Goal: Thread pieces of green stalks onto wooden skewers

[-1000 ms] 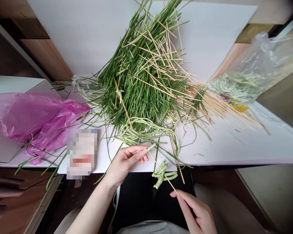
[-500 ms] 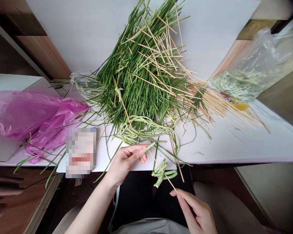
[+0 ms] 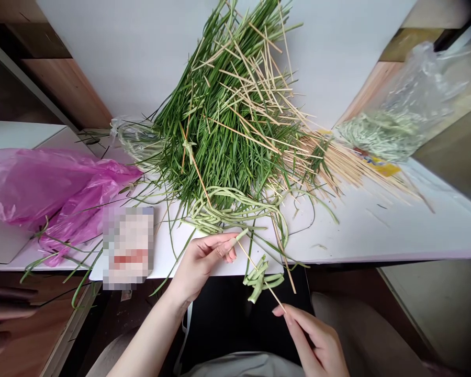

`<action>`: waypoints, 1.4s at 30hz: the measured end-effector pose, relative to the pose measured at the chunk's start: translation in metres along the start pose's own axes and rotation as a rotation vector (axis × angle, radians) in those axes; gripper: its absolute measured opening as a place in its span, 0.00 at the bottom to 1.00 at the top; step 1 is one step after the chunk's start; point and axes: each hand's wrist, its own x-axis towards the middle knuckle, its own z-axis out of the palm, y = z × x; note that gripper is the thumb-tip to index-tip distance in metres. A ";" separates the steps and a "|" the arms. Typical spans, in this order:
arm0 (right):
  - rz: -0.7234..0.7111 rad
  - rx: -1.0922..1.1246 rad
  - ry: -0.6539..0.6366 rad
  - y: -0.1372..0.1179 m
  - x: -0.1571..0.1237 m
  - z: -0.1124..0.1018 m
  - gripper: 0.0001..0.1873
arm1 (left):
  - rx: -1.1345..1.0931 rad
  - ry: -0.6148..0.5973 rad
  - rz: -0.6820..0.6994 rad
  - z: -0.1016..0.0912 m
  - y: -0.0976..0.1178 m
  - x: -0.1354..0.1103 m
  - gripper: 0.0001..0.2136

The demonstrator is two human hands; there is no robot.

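My left hand pinches the end of a pale green stem in its fingertips. A thin wooden skewer slants down from there to my right hand, whose thumb and fingers hold its lower end. Several bent green stem pieces sit on the skewer between my hands. Above them, curled pale stems lie at the foot of a large heap of long green leaves strewn with loose skewers.
A bundle of bare skewers fans out right of the heap, beside a clear plastic bag of pale stems. A pink plastic bag and a pixelated flat package lie left on the white board.
The table and its contents sit slightly further left in the picture. My hands and the skewer have hardly moved.
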 end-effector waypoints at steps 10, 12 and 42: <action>-0.013 0.034 -0.017 0.001 0.002 0.001 0.12 | 0.059 0.044 0.005 0.007 0.000 -0.004 0.15; -0.002 0.036 -0.021 0.001 0.001 0.001 0.11 | 0.045 0.036 -0.002 0.009 -0.001 -0.005 0.15; 0.066 0.051 0.030 -0.004 0.006 0.001 0.12 | 0.651 0.001 0.146 -0.027 0.022 -0.006 0.12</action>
